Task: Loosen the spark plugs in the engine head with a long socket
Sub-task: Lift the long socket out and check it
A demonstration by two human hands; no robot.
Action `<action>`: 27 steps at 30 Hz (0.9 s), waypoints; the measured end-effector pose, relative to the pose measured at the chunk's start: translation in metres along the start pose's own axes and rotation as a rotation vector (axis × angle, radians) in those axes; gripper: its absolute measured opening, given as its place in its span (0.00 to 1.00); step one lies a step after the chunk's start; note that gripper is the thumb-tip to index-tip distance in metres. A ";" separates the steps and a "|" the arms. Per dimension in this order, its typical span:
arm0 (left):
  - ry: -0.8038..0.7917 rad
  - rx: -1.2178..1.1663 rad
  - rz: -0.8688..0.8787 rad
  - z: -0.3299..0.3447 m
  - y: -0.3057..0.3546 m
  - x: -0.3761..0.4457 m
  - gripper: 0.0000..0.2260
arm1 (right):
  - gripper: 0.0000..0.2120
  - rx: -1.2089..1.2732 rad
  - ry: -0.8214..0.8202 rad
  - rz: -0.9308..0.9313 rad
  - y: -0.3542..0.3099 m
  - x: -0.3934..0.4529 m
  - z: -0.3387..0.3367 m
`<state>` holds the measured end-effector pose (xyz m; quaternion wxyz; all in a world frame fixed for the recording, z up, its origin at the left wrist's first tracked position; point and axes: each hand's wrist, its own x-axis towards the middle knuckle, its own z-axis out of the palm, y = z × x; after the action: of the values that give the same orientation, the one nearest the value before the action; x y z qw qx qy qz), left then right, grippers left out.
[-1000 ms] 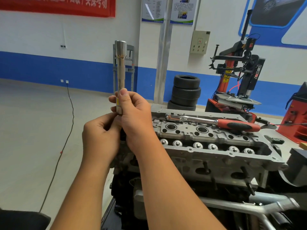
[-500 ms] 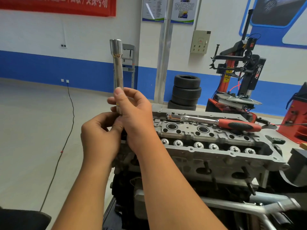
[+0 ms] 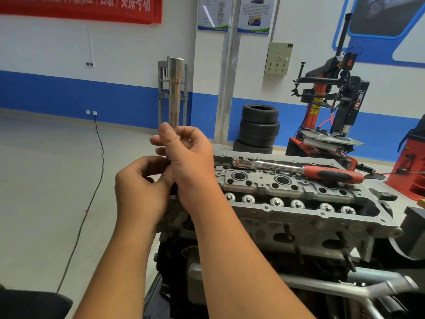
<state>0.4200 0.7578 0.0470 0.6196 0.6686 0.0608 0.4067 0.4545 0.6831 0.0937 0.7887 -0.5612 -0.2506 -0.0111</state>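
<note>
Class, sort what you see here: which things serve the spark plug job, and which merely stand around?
Job:
long chrome socket, upright, gripped by right hand
left hand at its lower end
red-handled chrome ratchet lying on grey aluminium engine head

Around:
stacked black tyres
red tyre changer

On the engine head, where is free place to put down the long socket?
The near flange of the engine head, in front of the valve row, is bare. The back edge is crowded: the ratchet lies there. The right hand holds the long socket.
</note>
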 end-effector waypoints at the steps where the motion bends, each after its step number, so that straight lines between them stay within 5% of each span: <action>1: -0.005 0.001 0.007 0.000 0.000 0.000 0.08 | 0.10 0.005 0.005 0.006 0.000 0.000 0.000; 20: 0.052 0.097 0.026 0.001 0.004 -0.003 0.04 | 0.11 -0.073 -0.013 -0.067 0.002 0.000 -0.001; 23: -0.005 0.087 0.040 0.001 0.008 -0.004 0.09 | 0.03 -0.075 -0.038 -0.036 0.001 0.000 0.002; 27: -0.014 0.080 0.034 0.000 0.007 -0.003 0.11 | 0.09 -0.040 -0.021 0.000 0.000 0.003 0.003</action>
<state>0.4156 0.7544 0.0518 0.5857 0.6967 0.0610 0.4097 0.4556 0.6868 0.0959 0.7747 -0.5770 -0.2584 -0.0102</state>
